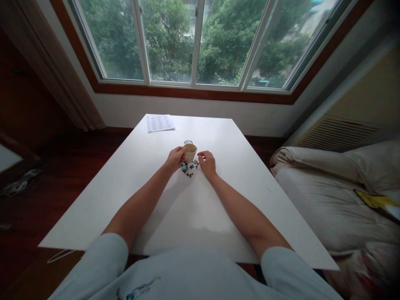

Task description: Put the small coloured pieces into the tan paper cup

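My left hand (176, 158) is closed on the side of a tan paper cup (190, 156), which stands a little tilted with its opening partly facing me. Below the cup, several small beads or blocks (186, 168) in blue, yellow and black are scattered on the white table (175, 216). Just right of the cup is my right hand (208, 163), its thumb and fingertips drawn together. Whatever might be between those fingertips is too small to make out. Behind the cup shows a small thin ring-shaped thing (188, 142), partly hidden.
Printed paper sheets (160, 123) lie at the table's far left corner. Past the far edge are a wall and a wide window (193, 41). A padded, beige-covered sofa or bed (328, 196) stands along the right, and a curtain (62, 71) hangs at left.
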Motion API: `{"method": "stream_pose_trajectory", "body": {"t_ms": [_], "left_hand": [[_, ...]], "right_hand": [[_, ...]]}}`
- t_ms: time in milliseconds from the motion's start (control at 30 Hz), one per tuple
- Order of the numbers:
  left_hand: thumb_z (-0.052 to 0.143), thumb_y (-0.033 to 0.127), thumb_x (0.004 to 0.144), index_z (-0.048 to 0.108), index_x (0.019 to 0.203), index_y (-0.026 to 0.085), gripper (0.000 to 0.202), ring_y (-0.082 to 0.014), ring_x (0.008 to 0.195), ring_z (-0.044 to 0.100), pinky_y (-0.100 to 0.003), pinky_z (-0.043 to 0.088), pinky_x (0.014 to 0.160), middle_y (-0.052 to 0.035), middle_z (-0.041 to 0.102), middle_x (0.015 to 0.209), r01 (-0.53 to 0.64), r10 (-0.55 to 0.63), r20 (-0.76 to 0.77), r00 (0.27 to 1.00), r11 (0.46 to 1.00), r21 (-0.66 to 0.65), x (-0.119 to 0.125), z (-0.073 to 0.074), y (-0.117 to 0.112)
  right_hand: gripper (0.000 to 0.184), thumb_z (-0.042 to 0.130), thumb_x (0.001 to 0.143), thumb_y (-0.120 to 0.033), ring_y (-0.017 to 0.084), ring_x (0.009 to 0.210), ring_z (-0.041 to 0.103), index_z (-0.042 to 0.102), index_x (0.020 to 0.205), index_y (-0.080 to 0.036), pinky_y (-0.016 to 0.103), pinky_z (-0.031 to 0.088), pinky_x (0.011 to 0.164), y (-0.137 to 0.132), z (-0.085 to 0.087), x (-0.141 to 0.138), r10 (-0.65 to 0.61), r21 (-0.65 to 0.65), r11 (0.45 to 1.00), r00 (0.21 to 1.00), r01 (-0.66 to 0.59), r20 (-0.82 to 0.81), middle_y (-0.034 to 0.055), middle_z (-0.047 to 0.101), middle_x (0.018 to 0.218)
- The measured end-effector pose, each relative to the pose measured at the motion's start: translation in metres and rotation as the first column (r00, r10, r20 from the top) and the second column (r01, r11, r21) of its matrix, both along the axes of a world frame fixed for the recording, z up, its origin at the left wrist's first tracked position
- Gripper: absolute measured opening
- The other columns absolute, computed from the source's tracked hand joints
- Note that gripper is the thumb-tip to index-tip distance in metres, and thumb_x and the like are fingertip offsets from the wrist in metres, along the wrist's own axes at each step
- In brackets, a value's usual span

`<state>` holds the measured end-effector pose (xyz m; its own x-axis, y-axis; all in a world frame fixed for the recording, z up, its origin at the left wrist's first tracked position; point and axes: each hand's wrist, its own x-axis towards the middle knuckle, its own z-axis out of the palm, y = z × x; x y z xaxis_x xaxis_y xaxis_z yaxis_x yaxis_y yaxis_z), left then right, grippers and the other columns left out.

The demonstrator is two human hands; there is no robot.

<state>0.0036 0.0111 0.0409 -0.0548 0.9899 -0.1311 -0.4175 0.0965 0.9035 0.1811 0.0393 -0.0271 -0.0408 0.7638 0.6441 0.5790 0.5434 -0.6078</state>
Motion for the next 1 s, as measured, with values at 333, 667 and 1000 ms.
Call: {"method": "stream_pose_trajectory", "body": {"t_ms": [333,667,1000], "left_hand": [[0.067,0.013,0.075,0.069,0.097,0.011,0.021,-0.0058,0.053,0.058,-0.019,0.049,0.051,-0.0099,0.071,0.095,0.047,-0.047,0.022,0.999,0.999,0.007,-0.005,0.004,0.005],[0.063,0.015,0.078,0.072,0.102,0.013,0.026,-0.0108,0.059,0.062,-0.027,0.056,0.065,-0.0080,0.071,0.085,0.070,-0.049,-0.210,0.977,0.993,0.097,-0.007,0.019,-0.003],[0.059,0.020,0.079,0.075,0.084,0.017,0.017,-0.0109,0.063,0.060,-0.023,0.051,0.066,-0.0052,0.073,0.091,0.082,0.062,-0.492,0.869,0.960,0.266,-0.023,0.014,0.001]], "right_hand": [[0.019,0.048,0.088,-0.022,0.022,0.090,0.056,0.066,0.089,-0.020,0.035,0.051,0.075,-0.001,0.001,0.000,-0.002,0.004,1.000,1.000,0.002,0.025,0.0075,0.064,0.090],[0.019,0.048,0.088,-0.021,0.021,0.088,0.058,0.067,0.090,-0.020,0.035,0.051,0.075,0.000,0.000,0.001,0.021,-0.023,1.000,1.000,-0.021,0.012,0.0069,0.066,0.090],[0.020,0.048,0.088,-0.024,0.020,0.082,0.058,0.068,0.090,-0.021,0.035,0.050,0.076,0.002,-0.003,0.003,0.033,-0.043,0.999,0.999,-0.032,0.017,0.0058,0.067,0.088]]}}
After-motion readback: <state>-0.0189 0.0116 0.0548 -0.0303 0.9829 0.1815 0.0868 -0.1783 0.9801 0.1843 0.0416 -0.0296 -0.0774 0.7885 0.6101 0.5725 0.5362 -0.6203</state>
